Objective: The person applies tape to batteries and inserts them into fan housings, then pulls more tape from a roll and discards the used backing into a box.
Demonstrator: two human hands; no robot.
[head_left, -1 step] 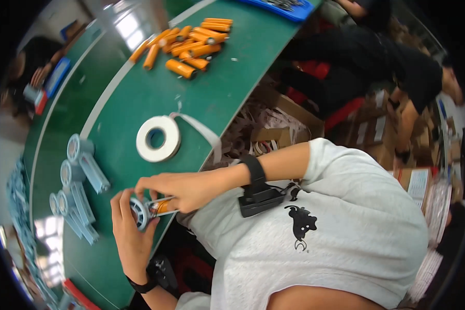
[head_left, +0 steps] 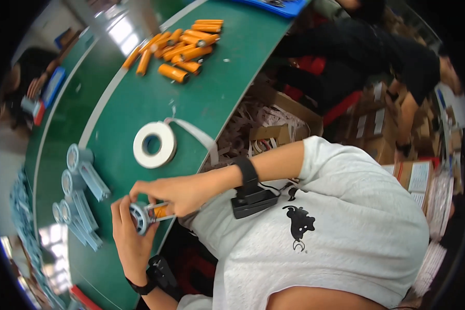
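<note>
My left hand (head_left: pixel 130 238) is closed around the round light blue head of a small handheld fan (head_left: pixel 140 218), its thumb at the lower rim. My right hand (head_left: pixel 183 195) grips the open handle end, its fingers bent over the top of the fan. Between the white-edged sides of the handle shows an orange battery (head_left: pixel 160 212), partly covered by my right fingers. What the fingertips press on is hidden. Just beyond my hands, a roll of white tape (head_left: pixel 155 145) lies on the green table (head_left: pixel 191 98), its loose end hanging over the edge.
Several light blue fan housings (head_left: pixel 80 181) lie at the left. Loose orange batteries (head_left: pixel 173 73) are piled at the far side, near a blue tray (head_left: pixel 281 7). A carton of paper scraps (head_left: pixel 274 116) stands beyond the table edge. Other people work at the far left and upper right.
The whole view has shifted slightly, so the batteries and tape appear a little further left. Both hands keep their hold on the fan, with hardly any movement.
</note>
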